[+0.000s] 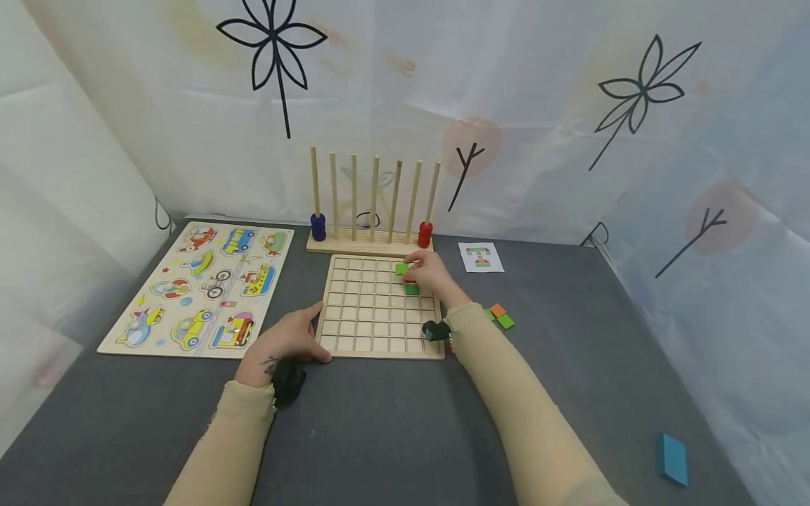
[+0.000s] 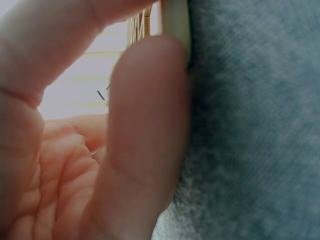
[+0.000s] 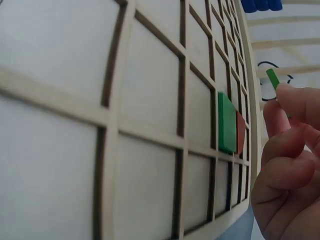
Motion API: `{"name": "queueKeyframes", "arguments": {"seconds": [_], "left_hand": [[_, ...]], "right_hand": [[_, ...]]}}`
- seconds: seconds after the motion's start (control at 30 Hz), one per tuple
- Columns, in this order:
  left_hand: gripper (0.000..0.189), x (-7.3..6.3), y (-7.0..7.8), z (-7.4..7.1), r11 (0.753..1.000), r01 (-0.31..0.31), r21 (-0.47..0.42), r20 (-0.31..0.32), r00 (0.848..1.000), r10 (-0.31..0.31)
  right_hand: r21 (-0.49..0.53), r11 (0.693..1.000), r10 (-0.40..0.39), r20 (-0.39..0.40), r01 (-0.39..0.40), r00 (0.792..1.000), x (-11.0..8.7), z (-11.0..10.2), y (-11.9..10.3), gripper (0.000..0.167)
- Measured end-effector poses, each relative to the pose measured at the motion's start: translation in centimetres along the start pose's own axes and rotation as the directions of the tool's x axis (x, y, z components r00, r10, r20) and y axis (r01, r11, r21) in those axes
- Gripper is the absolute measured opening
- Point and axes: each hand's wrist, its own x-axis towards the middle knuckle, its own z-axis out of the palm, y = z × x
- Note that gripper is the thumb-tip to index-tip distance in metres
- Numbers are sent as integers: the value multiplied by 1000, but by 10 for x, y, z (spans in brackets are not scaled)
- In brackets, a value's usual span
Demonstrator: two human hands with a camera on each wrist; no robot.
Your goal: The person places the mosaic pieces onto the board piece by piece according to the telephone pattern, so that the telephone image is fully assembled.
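Note:
A wooden grid board (image 1: 361, 343) lies on the dark table. Along its left edge rests my left hand (image 1: 287, 343), thumb at the near corner and index finger farther up; the thumb (image 2: 145, 115) looks large in the left wrist view. My right hand (image 1: 432, 275) is over the board's far right part, pinching a small green tile (image 3: 272, 77) between thumb and finger. Below those fingertips, a green tile (image 3: 227, 122) sits in a grid cell, with a red tile (image 3: 240, 132) just beyond it. In the head view the hand partly hides the red one.
Behind the board stands a peg rack (image 1: 373, 244) with purple and red rings. A vehicle puzzle (image 1: 190, 281) lies left. To the right are a pattern card (image 1: 470, 263), loose green tiles (image 1: 505, 321) and an orange tile (image 1: 498, 310). A blue block (image 1: 673, 459) lies near right.

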Motion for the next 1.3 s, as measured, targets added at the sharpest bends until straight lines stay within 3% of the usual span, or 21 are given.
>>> {"name": "queueKeyframes", "arguments": {"seconds": [0.3,0.63,0.93,1.13,1.3], "left_hand": [[110,2,-1,0,1000,17,6,4,1000,-17],[109,3,-2,1,1000,9,9,4,1000,-9],[109,2,-1,-1,1000,13,10,5,1000,-13],[109,1,1,0,1000,16,13,8,1000,-16],[109,0,1,-1,1000,13,7,11,1000,-13]], "right_hand": [[-116,993,10,-2,-10,1000,5,12,-4,35],[-241,969,52,-40,-60,998,3,17,-10,35],[-340,938,60,-26,-65,998,5,17,-10,36],[-346,936,62,-18,-65,998,5,17,-11,38],[-214,976,38,-16,-41,999,3,13,-12,38]]}}
